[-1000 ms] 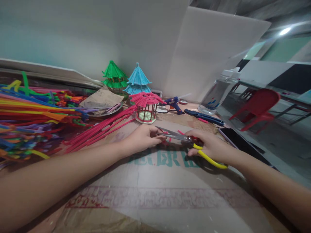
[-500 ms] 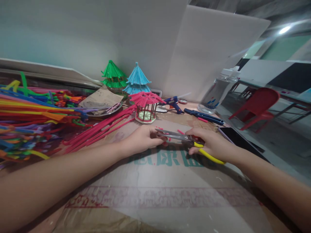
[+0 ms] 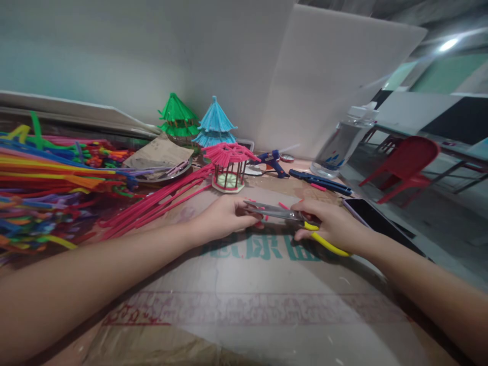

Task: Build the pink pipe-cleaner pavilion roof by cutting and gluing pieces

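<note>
Head view: we see both our hands meeting over the cardboard-covered counter point(image 3: 244, 310), just in front of the pink pavilion model point(image 3: 230, 170). Our right hand point(image 3: 331, 226) is clenched around the yellow-handled scissors point(image 3: 290, 218); the blades point left, toward our left hand point(image 3: 223, 218), and look nearly closed. Their long axis runs roughly left-right, parallel to the counter edge nearest us. Our left hand is pinching a short pink stick piece point(image 3: 263, 217) right at the blade tips; we can't tell exactly how much of it sits between the blades, fingers cover it. So the piece lies between the two hands, touching the left fingers, at the far end of the scissors from the right hand. Left hand is the nearer one to it.

Relative to the pavilion model: a few tiny pink offcuts point(image 3: 282, 206) on the counter just in front and right. Long pink sticks point(image 3: 160, 201) fan out to its left, beyond them a big multicolour stick pile point(image 3: 49, 178). Green pavilion point(image 3: 176, 118) and blue pavilion point(image 3: 214, 124) stand behind it by the wall. Blue glue gun point(image 3: 272, 162) just right of it, dark blue tool point(image 3: 320, 183) further right, then a clear bottle point(image 3: 343, 145). A phone point(image 3: 375, 221) lies right of our right hand.
</note>
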### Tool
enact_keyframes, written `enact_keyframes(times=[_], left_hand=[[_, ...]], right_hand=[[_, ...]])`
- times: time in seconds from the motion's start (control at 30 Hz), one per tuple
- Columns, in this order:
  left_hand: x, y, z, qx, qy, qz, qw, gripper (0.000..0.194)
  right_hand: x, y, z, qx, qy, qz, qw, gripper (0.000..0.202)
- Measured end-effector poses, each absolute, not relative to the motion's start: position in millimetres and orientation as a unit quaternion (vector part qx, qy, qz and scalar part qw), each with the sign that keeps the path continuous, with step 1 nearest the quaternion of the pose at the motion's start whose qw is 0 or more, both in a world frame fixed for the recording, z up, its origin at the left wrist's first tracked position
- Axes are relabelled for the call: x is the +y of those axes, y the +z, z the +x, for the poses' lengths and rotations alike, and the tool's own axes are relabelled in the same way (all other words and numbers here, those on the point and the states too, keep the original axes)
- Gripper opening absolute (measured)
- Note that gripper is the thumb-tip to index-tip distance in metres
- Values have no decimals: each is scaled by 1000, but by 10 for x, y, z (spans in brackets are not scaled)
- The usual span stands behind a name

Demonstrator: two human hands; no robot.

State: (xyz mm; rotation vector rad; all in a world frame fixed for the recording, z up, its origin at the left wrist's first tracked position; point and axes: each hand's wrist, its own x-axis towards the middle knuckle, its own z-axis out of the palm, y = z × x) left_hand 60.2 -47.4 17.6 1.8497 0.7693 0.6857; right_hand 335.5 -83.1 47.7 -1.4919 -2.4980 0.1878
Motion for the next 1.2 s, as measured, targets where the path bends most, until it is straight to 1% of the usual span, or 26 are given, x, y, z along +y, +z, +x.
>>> enact_keyframes(times=[0.23, 0.33, 0.43, 0.5, 0.63, 0.67, 0.73, 0.87, 0.97, 1.1, 1.2], left_hand=[[-484, 189, 604, 319, 279, 755, 501, 16], [-493, 211, 609, 327, 277, 737, 524, 14], [-499, 230, 609, 322, 285, 718, 548, 12], [-505, 242, 609, 321, 293, 714, 549, 14], [-517, 259, 616, 339, 298, 707, 545, 17], [-518, 259, 616, 346, 301, 708, 536, 18], [-514, 252, 613, 356, 308, 728, 499, 20], [-489, 210, 592, 359, 297, 806, 366, 22], [-481, 178, 583, 361, 291, 840, 282, 22], [-491, 214, 568, 395, 304, 827, 260, 25], [-441, 311, 517, 434, 336, 799, 245, 26]], right_hand=[[-841, 473, 3378, -866, 38, -487, 109, 48], [-845, 450, 3391, -866, 36, -488, 104, 46], [-836, 423, 3405, -855, 42, -504, 117, 45], [-817, 412, 3417, -842, 44, -519, 138, 44], [-748, 409, 3462, -802, 38, -553, 225, 42], [-727, 408, 3476, -792, 34, -561, 239, 41], [-686, 403, 3500, -781, 23, -578, 238, 40], [-625, 380, 3516, -765, 5, -619, 180, 44], [-604, 357, 3508, -782, 3, -603, 158, 46], [-579, 314, 3529, -820, -4, -553, 149, 43], [-554, 291, 3581, -834, -29, -538, 119, 42]])
